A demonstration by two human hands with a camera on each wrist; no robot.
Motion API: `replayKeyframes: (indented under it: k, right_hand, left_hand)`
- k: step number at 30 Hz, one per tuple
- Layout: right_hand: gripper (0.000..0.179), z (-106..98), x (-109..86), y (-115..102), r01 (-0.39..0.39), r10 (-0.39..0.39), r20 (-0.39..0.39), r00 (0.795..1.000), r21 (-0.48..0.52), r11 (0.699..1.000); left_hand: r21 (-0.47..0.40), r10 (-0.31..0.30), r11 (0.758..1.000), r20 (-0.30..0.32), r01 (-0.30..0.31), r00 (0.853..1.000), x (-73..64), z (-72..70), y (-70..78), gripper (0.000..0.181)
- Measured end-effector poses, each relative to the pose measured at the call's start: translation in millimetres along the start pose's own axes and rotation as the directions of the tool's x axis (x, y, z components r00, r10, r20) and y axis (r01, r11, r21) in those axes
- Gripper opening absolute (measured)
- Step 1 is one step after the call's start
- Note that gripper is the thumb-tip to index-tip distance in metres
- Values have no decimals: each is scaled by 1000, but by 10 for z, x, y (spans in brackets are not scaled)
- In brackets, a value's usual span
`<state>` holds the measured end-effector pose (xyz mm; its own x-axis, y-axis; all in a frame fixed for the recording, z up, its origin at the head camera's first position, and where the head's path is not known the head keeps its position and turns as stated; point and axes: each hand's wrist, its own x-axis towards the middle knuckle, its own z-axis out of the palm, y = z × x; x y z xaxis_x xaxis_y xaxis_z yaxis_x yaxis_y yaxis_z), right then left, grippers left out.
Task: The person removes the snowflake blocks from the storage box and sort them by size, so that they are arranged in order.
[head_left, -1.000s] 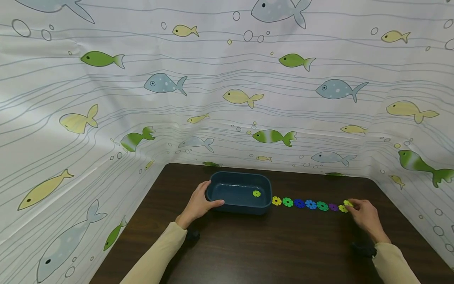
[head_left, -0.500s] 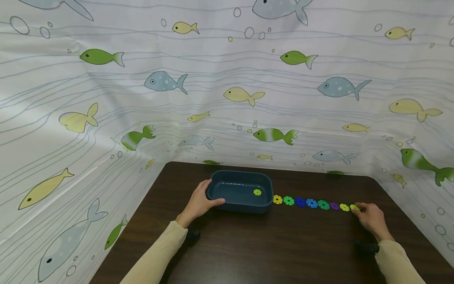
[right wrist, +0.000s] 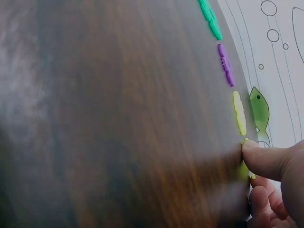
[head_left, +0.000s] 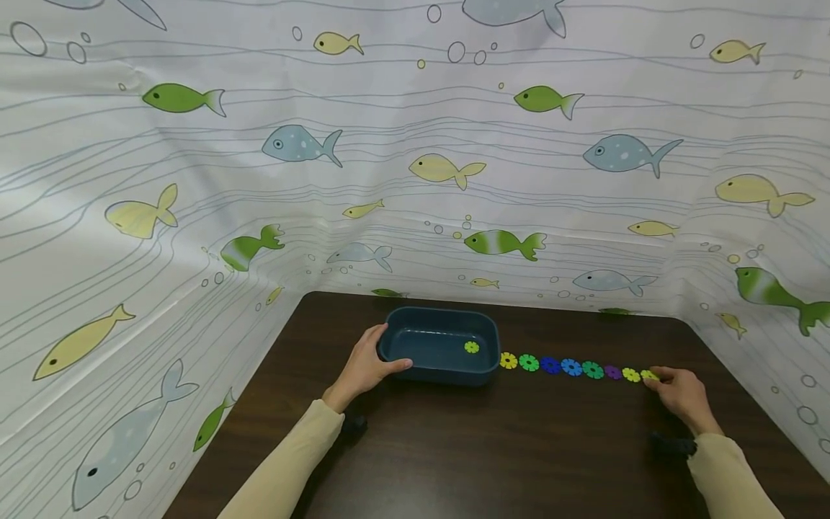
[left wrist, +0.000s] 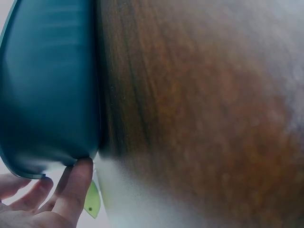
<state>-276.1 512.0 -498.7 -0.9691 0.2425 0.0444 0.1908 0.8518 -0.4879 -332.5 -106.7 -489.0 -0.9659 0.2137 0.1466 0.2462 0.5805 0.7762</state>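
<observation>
My left hand [head_left: 364, 369] grips the left end of a dark blue plastic bin [head_left: 441, 376], thumb over the front rim. In the left wrist view its fingers lie against the bin's end wall. A yellow-green notched disc [head_left: 475, 348] lies inside the bin. To the right, my right hand [head_left: 684, 395] pinches another yellow-green notched disc [head_left: 647, 374] at the right end of a row, thumb on top, partly hiding it. Beside it lie a similar yellow-green disc [right wrist: 239, 114] and a purple disc [right wrist: 225, 66].
The row runs rightward from the bin: a yellow disc [head_left: 503, 360], a green disc [head_left: 524, 362], a dark blue disc [head_left: 546, 365], a light blue disc [head_left: 567, 367] and a teal disc [head_left: 588, 369]. A fish-patterned sheet [head_left: 402, 281] encloses the dark wooden table [head_left: 493, 447] behind and at both sides.
My right hand has moved slightly right, bringing its yellow-green disc from overlapping the neighbouring one into line at the row's end. The left hand keeps its hold on the bin.
</observation>
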Motion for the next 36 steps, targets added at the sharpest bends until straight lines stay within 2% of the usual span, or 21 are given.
replayKeyframes:
  k: [8,11,14,18,22,29,36]
  right_hand:
    - [63,-39,2,0,0,0,-5,1000,-10,1000]
    - [65,-40,-17,-44,15,-15,-52,999,-3,1000]
    - [63,-14,-47,-147,63,-61,-125,990,10,998]
    - [61,26,-88,-355,136,-128,-193,973,30,990]
    - [60,63,-123,-593,194,-182,-207,961,41,980]
    - [57,91,-181,-1078,284,-271,-174,947,52,957]
    - [56,231,-242,-1582,362,-352,-128,927,59,930]
  left_hand:
    - [9,-1,1000,1,1,1000,20,-11,29,105]
    - [13,-5,1000,2,5,1000,22,-13,30,105]
    - [13,-9,1000,-1,9,1000,19,-18,28,105]
    - [7,-10,1000,-3,10,1000,16,-28,23,104]
    - [8,-8,1000,-4,8,1000,9,-23,11,104]
    - [-1,-12,1000,-2,12,1000,-6,2,-2,105]
    - [2,-16,1000,-5,16,1000,-11,14,6,106]
